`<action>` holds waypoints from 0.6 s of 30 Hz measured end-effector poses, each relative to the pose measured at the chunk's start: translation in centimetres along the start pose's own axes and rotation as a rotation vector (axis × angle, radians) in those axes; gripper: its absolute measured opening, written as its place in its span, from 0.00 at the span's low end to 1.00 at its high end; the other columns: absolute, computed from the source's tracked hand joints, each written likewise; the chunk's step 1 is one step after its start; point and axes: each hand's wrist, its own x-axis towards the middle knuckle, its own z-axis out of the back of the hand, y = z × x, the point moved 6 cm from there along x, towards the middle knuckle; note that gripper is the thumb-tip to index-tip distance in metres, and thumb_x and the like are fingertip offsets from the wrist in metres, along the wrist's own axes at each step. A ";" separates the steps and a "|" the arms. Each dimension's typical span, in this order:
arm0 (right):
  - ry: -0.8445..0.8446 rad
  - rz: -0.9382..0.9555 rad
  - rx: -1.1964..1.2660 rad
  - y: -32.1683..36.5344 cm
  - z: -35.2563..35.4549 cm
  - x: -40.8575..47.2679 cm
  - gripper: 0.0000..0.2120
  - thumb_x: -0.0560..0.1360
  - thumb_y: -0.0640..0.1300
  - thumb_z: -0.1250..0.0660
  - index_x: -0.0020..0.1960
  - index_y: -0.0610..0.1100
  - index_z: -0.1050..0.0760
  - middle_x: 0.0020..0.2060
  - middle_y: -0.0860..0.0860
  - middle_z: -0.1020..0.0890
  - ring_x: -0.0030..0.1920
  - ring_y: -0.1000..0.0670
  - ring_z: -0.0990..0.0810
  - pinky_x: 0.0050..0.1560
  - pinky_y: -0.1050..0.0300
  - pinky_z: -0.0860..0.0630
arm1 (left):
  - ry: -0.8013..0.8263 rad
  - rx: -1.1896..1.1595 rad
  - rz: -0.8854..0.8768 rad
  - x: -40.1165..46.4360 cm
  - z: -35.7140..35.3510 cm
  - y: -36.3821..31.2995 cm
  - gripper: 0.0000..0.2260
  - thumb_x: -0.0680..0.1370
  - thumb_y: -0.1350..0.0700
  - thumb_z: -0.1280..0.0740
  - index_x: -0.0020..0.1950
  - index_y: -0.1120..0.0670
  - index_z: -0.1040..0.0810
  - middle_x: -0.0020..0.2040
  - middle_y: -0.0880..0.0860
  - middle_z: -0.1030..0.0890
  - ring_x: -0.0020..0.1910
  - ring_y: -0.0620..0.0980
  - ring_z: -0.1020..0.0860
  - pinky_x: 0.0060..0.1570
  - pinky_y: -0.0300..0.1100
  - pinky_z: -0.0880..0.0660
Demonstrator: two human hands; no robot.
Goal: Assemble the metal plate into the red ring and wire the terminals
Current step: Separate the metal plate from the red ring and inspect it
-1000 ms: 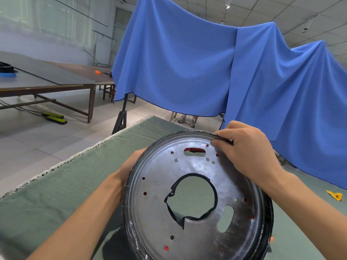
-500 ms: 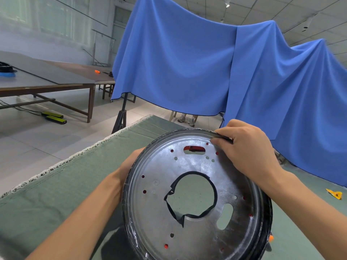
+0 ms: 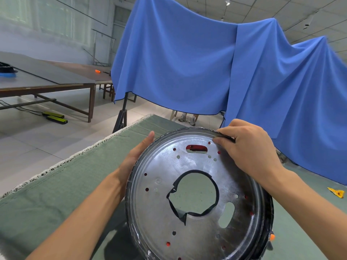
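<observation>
- While seating metal plate (image 3: pixel 197 186) in red ring (image 3: pixel 196 147): right hand (image 3: pixel 247 152) pinching black rim strip (image 3: pixel 224 135), upper right; left hand (image 3: pixel 137 156) flat-fingered, bracing left edge.
- Next, likely: pressing strip around rim; terminals unwired.

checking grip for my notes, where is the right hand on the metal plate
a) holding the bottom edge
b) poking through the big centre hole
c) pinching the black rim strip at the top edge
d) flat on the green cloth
c: the right hand curls its fingers round the black rim strip at the top edge of the metal plate, while the left hand supports the plate's left side.
</observation>
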 end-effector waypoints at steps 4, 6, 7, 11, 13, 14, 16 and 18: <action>-0.008 -0.009 -0.002 -0.1 -0.1 0.0 0.05 0.72 0.46 0.28 0.44 0.45 0.15 0.33 0.54 0.24 0.33 0.51 0.28 0.32 0.65 0.37 | 0.032 0.002 0.002 0.2 0.6 0.6 0.28 0.62 0.29 0.29 0.53 0.46 0.16 0.51 0.55 0.16 0.49 0.53 0.17 0.42 0.43 0.20; -0.016 -0.012 0.002 -0.2 -0.2 0.0 0.05 0.72 0.45 0.28 0.44 0.45 0.15 0.33 0.55 0.25 0.33 0.51 0.29 0.31 0.66 0.37 | 0.036 -0.001 -0.017 0.4 0.6 0.4 0.27 0.62 0.30 0.29 0.52 0.46 0.16 0.51 0.54 0.16 0.49 0.52 0.17 0.41 0.42 0.20; -0.018 -0.013 0.003 -0.2 -0.2 0.0 0.05 0.72 0.45 0.28 0.44 0.45 0.15 0.33 0.55 0.25 0.33 0.51 0.29 0.31 0.65 0.36 | 0.039 -0.003 -0.017 0.3 0.6 0.4 0.27 0.62 0.30 0.29 0.52 0.46 0.16 0.50 0.54 0.15 0.49 0.52 0.17 0.41 0.42 0.20; -0.032 -0.015 0.015 -0.2 -0.4 -0.1 0.04 0.72 0.44 0.27 0.44 0.44 0.15 0.33 0.55 0.26 0.33 0.51 0.29 0.33 0.63 0.36 | 0.006 -0.013 -0.032 0.4 0.5 0.1 0.21 0.67 0.33 0.32 0.48 0.45 0.15 0.48 0.52 0.15 0.47 0.50 0.16 0.40 0.39 0.20; -0.034 -0.014 0.019 -0.1 -0.5 -0.1 0.04 0.72 0.44 0.27 0.44 0.44 0.15 0.32 0.56 0.27 0.32 0.51 0.29 0.32 0.65 0.38 | -0.025 -0.006 -0.040 0.6 0.8 0.0 0.19 0.69 0.35 0.35 0.46 0.45 0.14 0.47 0.52 0.15 0.46 0.48 0.16 0.39 0.38 0.20; -0.034 -0.014 0.022 -0.1 -0.5 -0.1 0.04 0.72 0.44 0.27 0.44 0.44 0.15 0.32 0.56 0.28 0.32 0.51 0.30 0.32 0.67 0.39 | -0.033 -0.010 -0.032 0.6 0.9 0.1 0.19 0.68 0.35 0.35 0.46 0.45 0.14 0.47 0.52 0.15 0.46 0.48 0.16 0.38 0.38 0.20; -0.030 -0.015 0.026 -0.2 -0.6 -0.1 0.04 0.72 0.44 0.27 0.44 0.44 0.15 0.32 0.57 0.28 0.32 0.52 0.30 0.32 0.68 0.39 | -0.029 -0.019 -0.020 0.6 0.9 0.2 0.19 0.67 0.35 0.34 0.46 0.45 0.14 0.47 0.52 0.15 0.46 0.49 0.16 0.38 0.39 0.20; -0.026 -0.014 0.025 -0.2 -0.6 -0.1 0.04 0.72 0.44 0.27 0.44 0.44 0.15 0.32 0.58 0.29 0.32 0.53 0.30 0.32 0.68 0.39 | -0.020 -0.018 -0.022 0.6 0.9 0.2 0.19 0.66 0.34 0.32 0.46 0.45 0.14 0.48 0.52 0.15 0.46 0.49 0.16 0.39 0.38 0.20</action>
